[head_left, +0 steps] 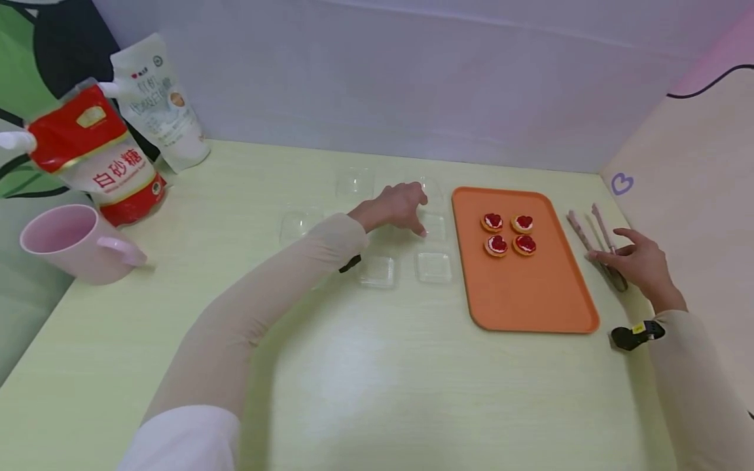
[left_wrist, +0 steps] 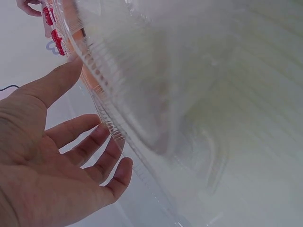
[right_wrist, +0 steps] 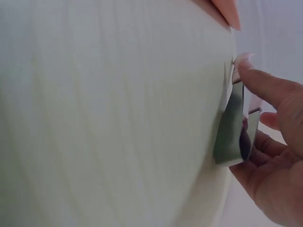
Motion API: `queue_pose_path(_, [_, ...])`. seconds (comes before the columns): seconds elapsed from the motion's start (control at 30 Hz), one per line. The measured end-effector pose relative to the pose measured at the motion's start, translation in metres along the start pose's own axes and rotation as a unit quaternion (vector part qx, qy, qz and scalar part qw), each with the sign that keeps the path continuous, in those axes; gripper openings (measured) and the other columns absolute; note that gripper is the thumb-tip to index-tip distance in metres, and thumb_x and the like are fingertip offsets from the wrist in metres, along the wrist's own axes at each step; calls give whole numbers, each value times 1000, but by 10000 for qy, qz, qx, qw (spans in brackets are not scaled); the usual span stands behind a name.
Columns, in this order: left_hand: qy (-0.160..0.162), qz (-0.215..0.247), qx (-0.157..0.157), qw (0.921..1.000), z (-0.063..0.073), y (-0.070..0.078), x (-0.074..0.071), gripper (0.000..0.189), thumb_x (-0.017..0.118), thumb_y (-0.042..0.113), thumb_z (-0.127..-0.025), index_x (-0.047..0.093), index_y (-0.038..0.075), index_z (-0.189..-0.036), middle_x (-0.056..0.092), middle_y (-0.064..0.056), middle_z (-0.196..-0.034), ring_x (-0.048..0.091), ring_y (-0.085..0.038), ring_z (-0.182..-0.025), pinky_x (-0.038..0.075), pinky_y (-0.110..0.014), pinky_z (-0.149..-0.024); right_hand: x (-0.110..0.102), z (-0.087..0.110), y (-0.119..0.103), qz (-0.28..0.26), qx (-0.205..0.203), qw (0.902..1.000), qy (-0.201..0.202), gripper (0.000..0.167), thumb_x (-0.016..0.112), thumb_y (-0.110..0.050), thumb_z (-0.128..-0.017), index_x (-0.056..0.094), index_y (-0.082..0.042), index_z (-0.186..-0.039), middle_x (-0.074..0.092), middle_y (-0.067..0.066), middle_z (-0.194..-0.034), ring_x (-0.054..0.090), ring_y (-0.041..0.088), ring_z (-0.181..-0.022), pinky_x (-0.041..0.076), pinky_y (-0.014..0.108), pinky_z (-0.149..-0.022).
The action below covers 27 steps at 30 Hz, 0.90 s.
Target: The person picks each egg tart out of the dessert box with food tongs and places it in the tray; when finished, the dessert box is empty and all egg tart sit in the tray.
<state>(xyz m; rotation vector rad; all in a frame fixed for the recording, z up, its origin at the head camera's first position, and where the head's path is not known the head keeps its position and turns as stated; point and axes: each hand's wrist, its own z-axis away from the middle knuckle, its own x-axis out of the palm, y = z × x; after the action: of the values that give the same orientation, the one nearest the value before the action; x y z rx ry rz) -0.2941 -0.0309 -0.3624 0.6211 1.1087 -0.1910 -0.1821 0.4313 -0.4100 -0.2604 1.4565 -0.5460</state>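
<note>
My left hand [head_left: 419, 219] reaches over a group of clear plastic containers and touches the rim of one [head_left: 436, 226] just left of the orange tray [head_left: 524, 294]. In the left wrist view that hand [left_wrist: 90, 109] is spread, its fingers lying against the container's ribbed edge [left_wrist: 142, 94]. Several heart-shaped jam cookies [head_left: 508, 233] sit at the far end of the tray. To the tray's right, my right hand [head_left: 603, 248] lies over the tongs [head_left: 592, 229]. The right wrist view shows thumb and fingers [right_wrist: 265, 146] pinching the tongs' metal hinge end [right_wrist: 234, 127], which rests on the table.
More clear containers [head_left: 434, 267] [head_left: 377, 271] [head_left: 355, 182] lie around my left hand. A pink mug [head_left: 71, 242], a red sugar bag [head_left: 100, 154] and a white bag [head_left: 159, 104] stand at the far left. Walls close the back and right sides.
</note>
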Motion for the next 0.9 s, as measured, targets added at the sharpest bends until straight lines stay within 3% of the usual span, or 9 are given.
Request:
queue_pose_path(0.13, [-6,-39,18,10000,-1,-1,0,78,81,39,-83,48,8,-147,45,-8,-146,44,-29,-135,29,-50,-114,0,1,-5,278,16,9996,-16,88,70,-45,-91,32,12,-146,56,43,-116,64,37,-85,48,26,-57])
queue_pose_path(0.2, [-22,-37,22,10000,-2,-1,0,78,81,39,-83,48,8,-147,45,-8,-146,44,-29,-135,29,-50,-114,1,3,-8,387,-15,9992,18,84,68,-45,-92,35,13,-143,56,43,-114,61,45,-90,47,29,-57])
queue_pose_path(0.37, [-53,-58,33,10000,-2,-1,0,79,81,39,-83,47,8,-147,45,-8,-146,44,-29,-136,29,-50,-114,3,7,-13,582,-123,9982,18,79,65,-41,-95,35,14,-142,56,42,-111,60,45,-86,47,33,-56])
queue_pose_path(0.63, [-30,-70,18,10000,-1,0,-1,78,81,39,-83,48,8,-147,45,-8,-145,45,-27,-134,30,-49,-113,1,8,-17,655,-113,9978,50,77,62,-36,-97,30,14,-145,53,46,-117,56,55,-99,53,48,-66])
queue_pose_path(0.9, [-12,-59,35,10000,-2,-2,1,78,81,39,-83,48,8,-147,45,-8,-145,45,-28,-133,30,-49,-113,2,7,-15,649,-178,9977,48,75,61,-36,-97,30,14,-145,55,46,-115,58,56,-98,45,29,-58])
